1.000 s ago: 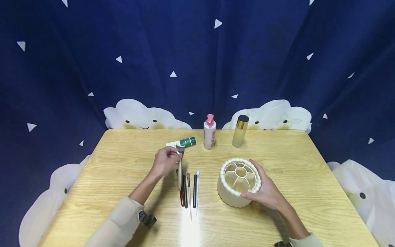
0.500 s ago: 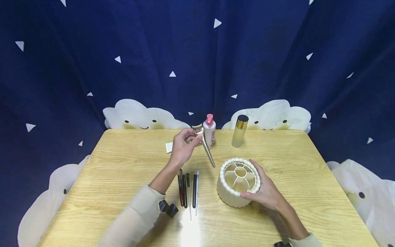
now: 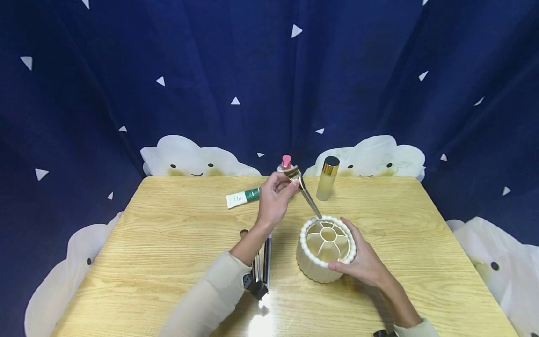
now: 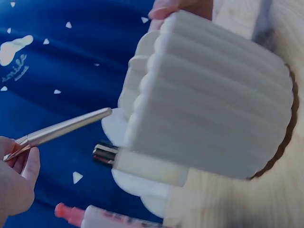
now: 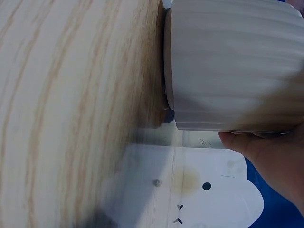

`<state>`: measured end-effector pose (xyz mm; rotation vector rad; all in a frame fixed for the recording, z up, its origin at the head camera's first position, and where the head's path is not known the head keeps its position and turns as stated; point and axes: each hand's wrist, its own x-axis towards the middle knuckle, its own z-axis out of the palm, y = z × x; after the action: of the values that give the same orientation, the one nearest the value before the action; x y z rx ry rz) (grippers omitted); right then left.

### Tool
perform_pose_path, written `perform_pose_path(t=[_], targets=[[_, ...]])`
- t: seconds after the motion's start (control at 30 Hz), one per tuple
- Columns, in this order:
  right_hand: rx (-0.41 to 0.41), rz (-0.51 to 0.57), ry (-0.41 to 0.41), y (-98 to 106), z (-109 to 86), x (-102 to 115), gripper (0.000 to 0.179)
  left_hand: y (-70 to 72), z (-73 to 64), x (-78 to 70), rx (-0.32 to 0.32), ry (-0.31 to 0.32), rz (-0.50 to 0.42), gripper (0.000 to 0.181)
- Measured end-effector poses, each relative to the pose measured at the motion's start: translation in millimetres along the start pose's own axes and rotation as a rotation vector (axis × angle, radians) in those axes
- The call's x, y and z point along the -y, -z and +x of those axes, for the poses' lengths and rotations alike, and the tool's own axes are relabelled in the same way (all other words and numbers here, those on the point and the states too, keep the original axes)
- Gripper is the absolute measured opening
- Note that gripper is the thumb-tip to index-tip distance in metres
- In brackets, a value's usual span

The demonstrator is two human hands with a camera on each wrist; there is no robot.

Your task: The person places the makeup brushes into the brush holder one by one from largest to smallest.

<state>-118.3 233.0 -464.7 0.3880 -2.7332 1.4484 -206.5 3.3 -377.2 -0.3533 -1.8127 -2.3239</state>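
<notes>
My left hand [image 3: 275,199] pinches a makeup brush [image 3: 309,201] near its bristle end, bristles up. The handle slants down to the right, its tip by the back rim of a cream ribbed brush holder [image 3: 317,269] with a beaded rim and a top divided into sections around a ring. In the left wrist view the metallic handle [image 4: 71,126] points toward that rim; whether they touch I cannot tell. My right hand [image 3: 366,262] grips the holder's right side, thumb at the front rim. Several other brushes [image 3: 266,260] lie on the table, partly hidden under my left forearm.
Behind my left hand stands a pink-topped pump bottle [image 3: 287,162], mostly covered. A yellowish bottle with a black and gold cap [image 3: 327,180] is behind the holder. A green and white tube [image 3: 242,198] lies to the left on the wooden table [image 3: 168,243].
My left hand has carried the brush up and rightward from above the other brushes to the holder's back rim, its handle now tilted. The right hand and holder have stayed in place.
</notes>
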Motion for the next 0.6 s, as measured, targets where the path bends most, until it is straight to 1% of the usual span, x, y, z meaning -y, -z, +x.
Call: perform_pose_path(t=[0.1,0.17,0.27,0.4,0.47,0.6], targets=[[0.0,-0.004,-0.005,0,0.0,0,0.115,-7.7,-2.0,8.1,0.021,0.014,0.039,0.019],[0.002,-0.007,-0.004,-1,0.2,0,0.116,-11.1,-3.5,14.3,0.036,0.026,0.091,0.018],[0.001,-0.008,-0.006,-1,0.0,0,0.116,-13.8,-6.8,23.1,0.068,0.042,0.171,0.017],[-0.003,-0.01,-0.005,1,-0.1,1,0.115,-15.6,-10.7,32.4,0.105,0.056,0.22,0.016],[-0.006,-0.014,-0.004,1,-0.2,1,0.115,-16.5,-12.5,36.5,0.12,0.057,0.261,0.015],[-0.006,-0.015,-0.001,1,-0.1,1,0.115,-18.4,-15.9,43.2,0.158,0.027,0.41,0.015]])
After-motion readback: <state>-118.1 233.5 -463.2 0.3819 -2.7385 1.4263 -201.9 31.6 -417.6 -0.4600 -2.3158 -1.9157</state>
